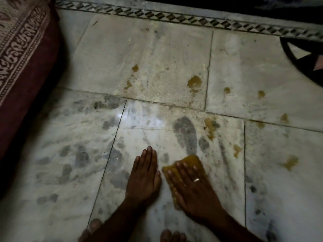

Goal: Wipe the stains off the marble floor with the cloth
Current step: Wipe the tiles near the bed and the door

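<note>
Right hand flat, fingers straight, pressing the cloth onto the floor. Left hand spread flat on bare marble just beside it, holding nothing. Stains lie ahead and to the right — right hand nearer. Likely next stroke: forward-right.

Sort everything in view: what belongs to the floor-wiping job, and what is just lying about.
Job: yellow cloth; right hand pressing flat on it; left hand flat on the marble floor; yellow-brown stains.
Lying about: maroon patterned fabric at left; dark object at the right edge; patterned border strip.
</note>
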A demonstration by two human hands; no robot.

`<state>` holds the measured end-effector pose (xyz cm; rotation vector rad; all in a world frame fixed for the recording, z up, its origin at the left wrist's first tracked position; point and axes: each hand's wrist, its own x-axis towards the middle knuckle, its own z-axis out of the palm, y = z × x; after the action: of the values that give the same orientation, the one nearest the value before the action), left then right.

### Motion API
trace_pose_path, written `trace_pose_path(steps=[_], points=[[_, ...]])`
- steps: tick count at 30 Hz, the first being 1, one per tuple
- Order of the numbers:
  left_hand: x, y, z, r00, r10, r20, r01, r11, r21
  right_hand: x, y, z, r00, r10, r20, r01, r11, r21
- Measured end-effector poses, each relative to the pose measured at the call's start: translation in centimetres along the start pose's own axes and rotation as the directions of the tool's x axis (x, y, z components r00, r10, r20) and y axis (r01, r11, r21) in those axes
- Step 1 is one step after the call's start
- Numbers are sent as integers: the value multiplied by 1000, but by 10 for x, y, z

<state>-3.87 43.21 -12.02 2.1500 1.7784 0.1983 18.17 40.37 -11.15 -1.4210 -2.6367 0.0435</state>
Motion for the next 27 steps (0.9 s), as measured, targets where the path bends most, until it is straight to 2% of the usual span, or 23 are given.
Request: trace_pose_path(steps=[2, 5, 7, 10, 12, 14, 19, 23, 25, 27], points=[[-1, 19, 5, 999, 13, 34, -12, 999, -32, -14, 31, -2, 996, 93, 13, -93, 996, -13], [12, 42, 10, 987, 136, 88, -134, 991, -24, 4, 58, 3, 973, 223, 54, -221, 975, -33], [22, 56, 12, 993, 87, 76, -82, 994, -69, 11, 52, 5, 959, 282, 39, -281, 959, -30], [36, 62, 9, 995, 35, 91, -27, 996, -87, -18, 32, 2, 978, 206, -24, -207, 978, -30], [39, 62, 9, 990, 75, 117, -69, 996, -54, -60, 18, -8, 988, 151, 18, -151, 989, -8], [40, 63, 12, 988, 70, 135, -69, 997, -18, -101, 25, -14, 982, 179, 57, -179, 984, -9], [32, 71, 22, 986, 90, 142, -97, 994, 41, -152, 101, -22, 886, 448, 116, -438, 893, -103], [32, 74, 26, 975, 165, 149, -173, 984, 41, -94, 118, -22, 757, 648, 83, -646, 761, -51], [31, 72, 25, 966, 188, 177, -197, 980, 36, -55, 109, -17, 793, 607, 56, -606, 795, -41], [31, 70, 26, 964, 206, 166, -217, 975, 50, -38, 84, -9, 883, 469, 17, -468, 882, -50]])
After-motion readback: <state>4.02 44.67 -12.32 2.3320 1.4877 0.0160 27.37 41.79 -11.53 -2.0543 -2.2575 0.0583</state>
